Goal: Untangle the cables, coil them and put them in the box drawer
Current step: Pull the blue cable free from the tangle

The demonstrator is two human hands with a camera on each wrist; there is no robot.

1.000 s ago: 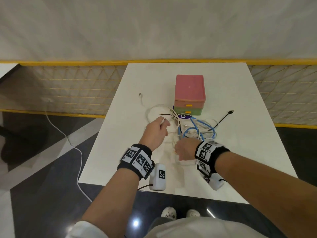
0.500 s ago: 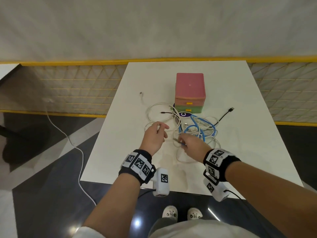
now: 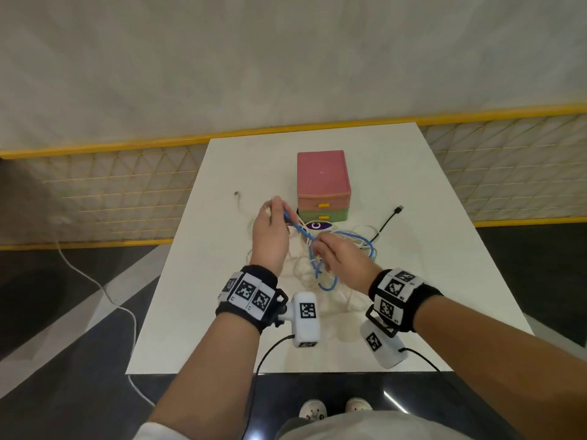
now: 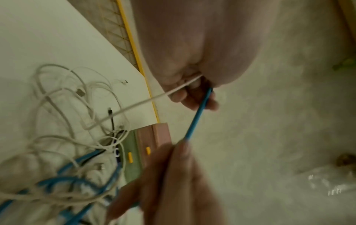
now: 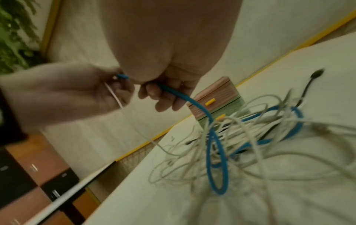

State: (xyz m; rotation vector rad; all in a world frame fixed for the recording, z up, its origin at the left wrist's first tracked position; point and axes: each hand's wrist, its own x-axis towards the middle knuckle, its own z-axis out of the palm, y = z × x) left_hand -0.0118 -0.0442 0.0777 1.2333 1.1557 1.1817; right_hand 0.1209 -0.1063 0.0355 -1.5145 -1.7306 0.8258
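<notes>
White bench [image 3: 428, 281] is occupied by a pink-and-green drawer box [image 3: 322, 185], with tangled cables [image 3: 336, 268] just before it. A blue cable [image 3: 300, 229] is pinched by the left hand [image 3: 270, 236], together with a white cable [image 4: 134, 105], and gripped by the right hand [image 3: 341, 262].

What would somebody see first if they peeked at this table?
Probably the bright blue cable, stretched between the left hand and the right hand above a messy heap of white cables. Behind the heap stands a pink and green box with small yellow handles.
</notes>
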